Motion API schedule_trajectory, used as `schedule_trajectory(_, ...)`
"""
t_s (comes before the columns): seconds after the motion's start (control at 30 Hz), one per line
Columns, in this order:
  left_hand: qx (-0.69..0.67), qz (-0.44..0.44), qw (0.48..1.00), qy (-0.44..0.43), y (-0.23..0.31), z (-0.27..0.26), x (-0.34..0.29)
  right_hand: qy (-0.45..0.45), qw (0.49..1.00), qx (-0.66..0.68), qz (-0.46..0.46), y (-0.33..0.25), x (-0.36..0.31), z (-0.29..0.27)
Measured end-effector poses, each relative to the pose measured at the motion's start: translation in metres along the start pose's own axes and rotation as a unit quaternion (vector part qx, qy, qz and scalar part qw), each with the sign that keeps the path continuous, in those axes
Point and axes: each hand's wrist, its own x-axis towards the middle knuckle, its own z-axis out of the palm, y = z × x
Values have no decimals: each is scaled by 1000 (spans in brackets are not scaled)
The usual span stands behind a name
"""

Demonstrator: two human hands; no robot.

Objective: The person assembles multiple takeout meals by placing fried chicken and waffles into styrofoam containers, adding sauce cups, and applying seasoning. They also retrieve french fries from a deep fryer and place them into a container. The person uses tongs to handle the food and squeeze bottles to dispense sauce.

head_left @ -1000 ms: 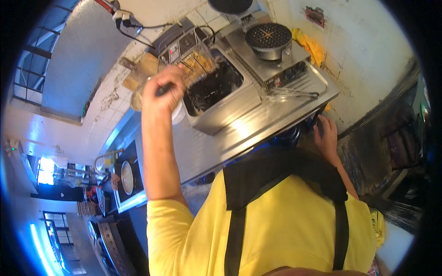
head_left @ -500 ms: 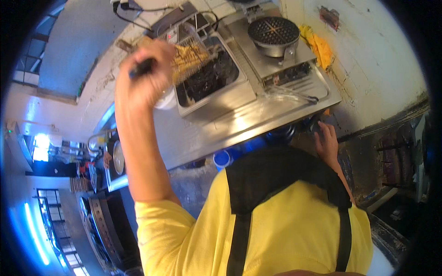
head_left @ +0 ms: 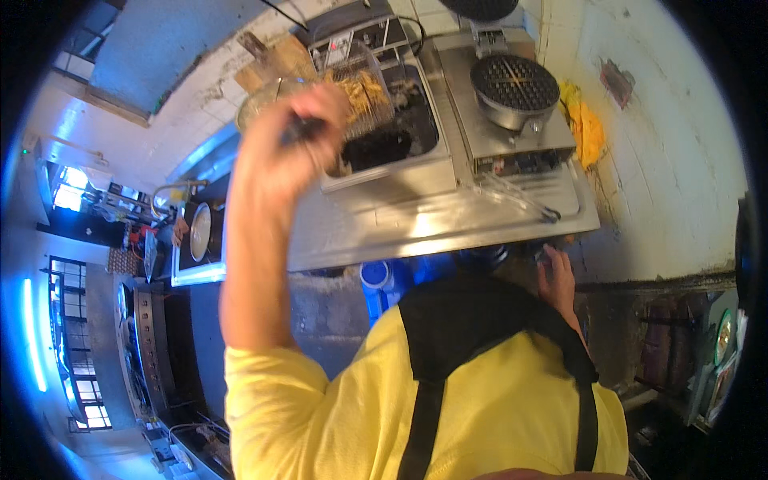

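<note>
As clothing lies closest to the lens: yellow shirt (head_left: 336,408), black apron (head_left: 472,320) worn over it
Left hand (head_left: 292,162): raised, somewhat blurred, fingers wrapped around a dark handle (head_left: 302,130)
Right hand (head_left: 560,280): low, just beside the front edge of the metal tabletop (head_left: 344,236), fingers partly extended; whether they touch or hold anything there, cannot tell
Wire basket (head_left: 371,122): over the left part of the fryer (head_left: 396,181); whether its underside rests on the rim or hangs clear, cannot tell
Contents: yellow strips of food (head_left: 362,90), loosely heaped
Basket handling, judged: stiff mesh, moderate weight, heavier at the far end, so apt to tip; probably hot and oily; the strips likely light, easily shaken out
Where to take hold: the dark handle, well back from the mesh, in a full wrap; mesh best left untouched
Fryer well: dark inside, exposed to the right of the basket
Tongs (head_left: 524,198): lying on the tabletop, right of the fryer
Waffle iron (head_left: 516,84): round, lid raised, beside the fryer
Orange cloth (head_left: 588,138): bunched against the wall, right of the waffle iron
Wooden board (head_left: 280,62): beyond the left hand, near the wall
</note>
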Motion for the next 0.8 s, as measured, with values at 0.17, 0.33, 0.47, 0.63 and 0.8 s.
schedule_trajectory(0.17,6,53,999,-2,10,-18,-9,-36,999,-13,-32,0,13,-9)
schedule_trajectory(0.33,21,83,994,71,5,-2,-10,-46,998,10,-39,-1,27,-7)
schedule_trajectory(0.47,10,56,997,51,10,-19,-13,-42,998,35,-8,-7,27,-14)
schedule_trajectory(0.63,128,33,989,65,-24,-17,16,-33,996,-58,54,13,-11,-36)
schedule_trajectory(0.8,116,63,988,81,36,-35,-13,-40,998,13,-45,-15,14,-1)
